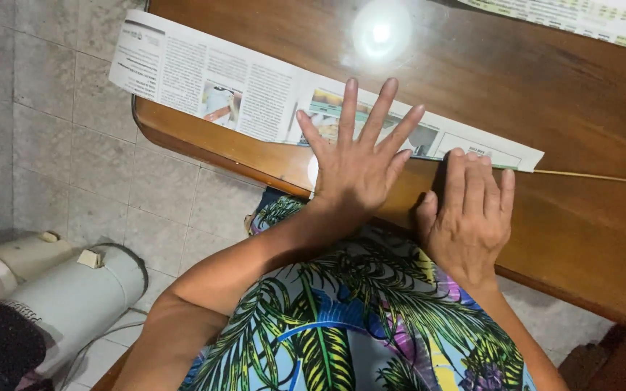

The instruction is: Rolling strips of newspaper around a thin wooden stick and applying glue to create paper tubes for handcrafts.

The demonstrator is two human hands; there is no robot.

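A long strip of newspaper [204, 83] lies slanted across the near edge of a brown wooden table [516, 87], its left end hanging past the table's corner. My left hand [360, 163] lies flat on the strip's near edge, fingers spread. Just to its right, my right hand [469, 210] presses down with fingers together on the strip's right part. A thin wooden stick [585, 175] pokes out to the right from under the paper's end, beside my right fingers. Neither hand grips anything.
Another sheet of printed paper [581, 16] lies at the table's far right edge. A bright lamp reflection [380, 30] shines on the tabletop. Below left, on the tiled floor [59, 137], stand white cylindrical appliances [74, 297]. My patterned clothing fills the bottom centre.
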